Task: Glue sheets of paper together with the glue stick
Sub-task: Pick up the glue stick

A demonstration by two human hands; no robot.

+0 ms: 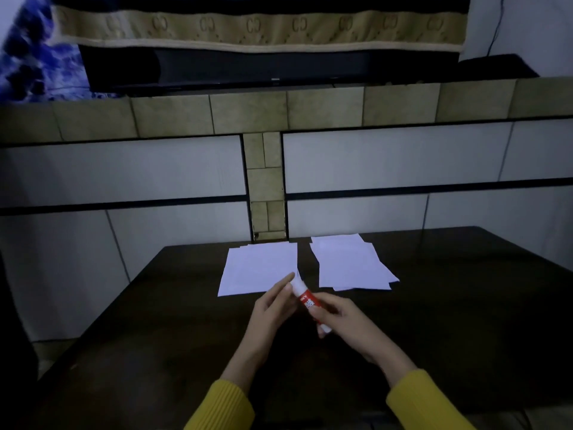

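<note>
A red and white glue stick (307, 301) is held tilted above the dark table, its white cap end pointing up and away. My right hand (344, 318) grips its lower body. My left hand (271, 308) has its fingers extended, touching the capped end. Two piles of white paper lie beyond the hands: a left pile (259, 268) and a looser right pile (350, 263) with several fanned sheets. Both wrists wear yellow sleeves.
The dark wooden table (155, 321) reaches to a tiled wall (124, 172) right behind the papers. A tan ledge (248, 110) above it bears a long black device (263, 69). The table's left edge runs diagonally.
</note>
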